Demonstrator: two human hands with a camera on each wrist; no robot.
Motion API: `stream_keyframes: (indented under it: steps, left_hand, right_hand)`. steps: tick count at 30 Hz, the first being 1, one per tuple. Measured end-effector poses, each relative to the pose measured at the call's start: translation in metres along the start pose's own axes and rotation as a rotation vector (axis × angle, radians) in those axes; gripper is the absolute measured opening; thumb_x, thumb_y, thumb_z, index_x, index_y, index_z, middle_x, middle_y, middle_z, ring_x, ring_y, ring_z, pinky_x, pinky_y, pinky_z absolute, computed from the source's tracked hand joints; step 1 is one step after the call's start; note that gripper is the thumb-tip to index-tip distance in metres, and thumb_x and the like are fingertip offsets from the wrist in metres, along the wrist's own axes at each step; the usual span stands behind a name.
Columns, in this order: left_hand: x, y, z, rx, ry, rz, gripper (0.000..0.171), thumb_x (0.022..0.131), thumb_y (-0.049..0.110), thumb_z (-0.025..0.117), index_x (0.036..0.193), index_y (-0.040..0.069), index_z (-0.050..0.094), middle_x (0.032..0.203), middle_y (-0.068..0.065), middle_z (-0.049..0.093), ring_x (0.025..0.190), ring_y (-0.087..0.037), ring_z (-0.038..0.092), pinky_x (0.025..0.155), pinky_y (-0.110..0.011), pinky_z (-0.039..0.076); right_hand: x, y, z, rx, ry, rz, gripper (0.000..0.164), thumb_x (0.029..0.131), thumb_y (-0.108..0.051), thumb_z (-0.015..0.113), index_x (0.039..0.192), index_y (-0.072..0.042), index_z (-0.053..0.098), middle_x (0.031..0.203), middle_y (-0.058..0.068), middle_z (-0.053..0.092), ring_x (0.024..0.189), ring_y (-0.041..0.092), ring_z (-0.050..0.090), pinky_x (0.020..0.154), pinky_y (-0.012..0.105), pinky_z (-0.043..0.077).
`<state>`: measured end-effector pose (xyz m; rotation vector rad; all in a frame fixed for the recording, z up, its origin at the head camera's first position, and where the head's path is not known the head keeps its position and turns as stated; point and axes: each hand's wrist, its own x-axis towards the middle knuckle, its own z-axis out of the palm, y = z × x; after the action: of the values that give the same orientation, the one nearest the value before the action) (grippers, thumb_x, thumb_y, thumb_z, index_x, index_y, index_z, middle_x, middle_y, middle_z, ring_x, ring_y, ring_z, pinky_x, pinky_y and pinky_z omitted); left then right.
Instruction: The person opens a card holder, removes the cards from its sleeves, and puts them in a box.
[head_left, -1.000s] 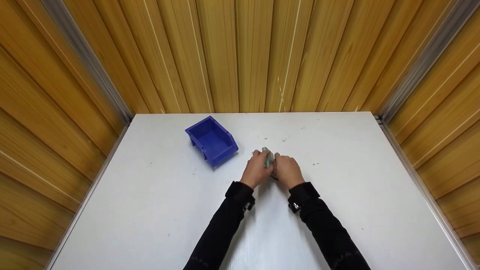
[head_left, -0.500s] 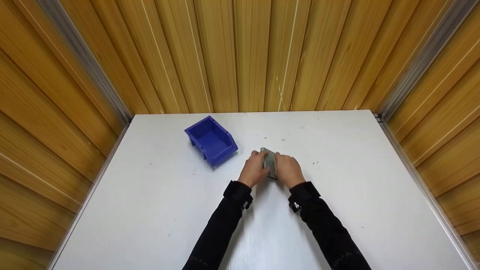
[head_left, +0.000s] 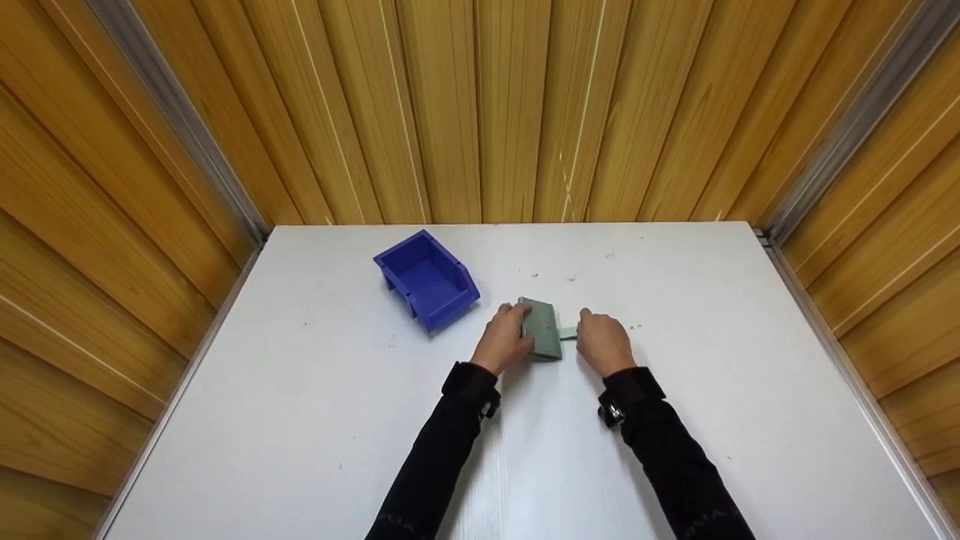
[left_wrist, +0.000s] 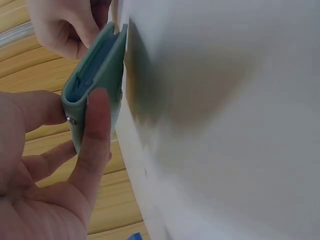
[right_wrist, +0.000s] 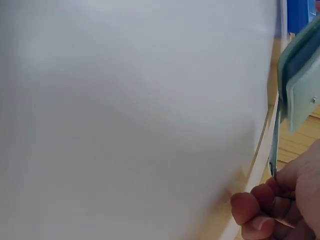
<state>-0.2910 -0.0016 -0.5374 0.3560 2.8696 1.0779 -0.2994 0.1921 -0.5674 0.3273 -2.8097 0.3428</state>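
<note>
A small sage-green wallet is held just over the white table, at its middle. My left hand grips its left side, with the thumb on one face and fingers on the other. My right hand pinches the end of a narrow green strap, which stretches out from the wallet's right edge. In the left wrist view the folded wallet shows a dark slot inside and a small metal stud near my fingers. The right wrist view has the strap taut at my right fingertips.
A blue plastic bin stands behind and to the left of my hands. Wood-look panels rise at the back and both sides, with metal rails along the table's sides. Small dark specks mark the tabletop.
My right hand has drawn away to the right from the wallet, the strap now showing between them. The wallet has turned so more of its broad face shows; the left hand still holds it.
</note>
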Motion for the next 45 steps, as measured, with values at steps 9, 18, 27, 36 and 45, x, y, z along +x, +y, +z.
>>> stream_keyframes:
  steps: [9, 18, 27, 36, 45]
  left_hand:
    - [-0.001, -0.003, 0.000, 0.054, -0.003, -0.003, 0.051, 0.093, 0.006, 0.066, 0.143, 0.000, 0.058, 0.131, -0.025, 0.061, 0.116, -0.037, 0.066, 0.102, -0.047, 0.053]
    - [-0.004, -0.006, 0.005, 0.166, -0.038, -0.005, 0.043, 0.098, 0.007, 0.063, 0.141, 0.000, 0.059, 0.127, -0.026, 0.062, 0.110, -0.040, 0.068, 0.097, -0.048, 0.055]
    - [-0.005, -0.005, 0.007, 0.201, -0.003, 0.040, 0.033, 0.095, 0.002, 0.066, 0.128, 0.000, 0.066, 0.119, -0.022, 0.058, 0.095, -0.037, 0.069, 0.087, -0.047, 0.057]
    - [-0.008, 0.000, 0.010, 0.305, 0.070, 0.151, 0.029, 0.092, -0.005, 0.068, 0.120, 0.000, 0.069, 0.119, -0.018, 0.061, 0.100, -0.033, 0.067, 0.088, -0.042, 0.057]
    - [-0.003, 0.015, 0.024, 0.370, 0.053, 0.148, 0.048, 0.093, 0.036, 0.076, 0.133, 0.012, 0.067, 0.121, -0.011, 0.062, 0.101, -0.027, 0.064, 0.086, -0.039, 0.057]
  right_hand:
    - [0.000, 0.007, -0.002, 0.030, -0.012, -0.011, 0.011, 0.097, -0.001, 0.060, 0.090, 0.007, 0.063, 0.073, 0.027, 0.068, 0.067, 0.046, 0.068, 0.061, 0.056, 0.053]
    - [-0.005, 0.013, -0.002, 0.060, -0.030, 0.024, 0.014, 0.094, -0.001, 0.064, 0.082, 0.004, 0.064, 0.070, 0.024, 0.067, 0.065, 0.044, 0.067, 0.058, 0.053, 0.054]
    - [-0.002, 0.018, -0.006, 0.074, -0.122, 0.101, 0.016, 0.095, -0.008, 0.068, 0.088, 0.006, 0.065, 0.079, 0.026, 0.069, 0.072, 0.045, 0.069, 0.064, 0.054, 0.056]
    - [-0.002, 0.012, -0.014, 0.183, -0.088, 0.024, 0.003, 0.086, 0.002, 0.076, 0.087, 0.000, 0.078, 0.086, 0.015, 0.077, 0.082, 0.036, 0.072, 0.074, 0.048, 0.057]
    - [-0.001, 0.010, -0.016, 0.225, -0.100, 0.020, 0.007, 0.081, 0.003, 0.075, 0.084, 0.000, 0.082, 0.088, 0.015, 0.079, 0.085, 0.036, 0.074, 0.079, 0.049, 0.058]
